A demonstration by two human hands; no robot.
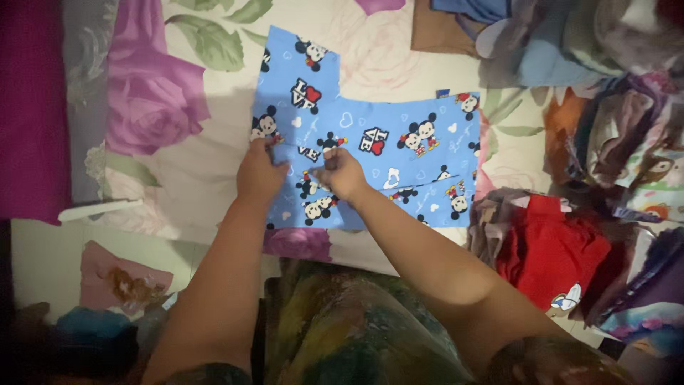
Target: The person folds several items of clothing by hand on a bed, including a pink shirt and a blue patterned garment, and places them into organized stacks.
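Note:
A blue garment point(399, 146) printed with cartoon mice and hearts lies flat on a floral bedsheet point(192, 153), one leg reaching toward the top left. My left hand point(259, 170) pinches the garment's left edge between fingers and thumb. My right hand point(340, 171) grips a fold of the same blue cloth just to the right, fingers closed on it. Both hands sit close together at the garment's lower left part. My forearms reach up from the bottom of the view.
A heap of mixed clothes point(613, 107) fills the right side, with a red garment point(552, 249) near my right arm. A magenta cloth point(28, 107) lies along the left edge. A white flat object point(100, 209) rests at the sheet's left border.

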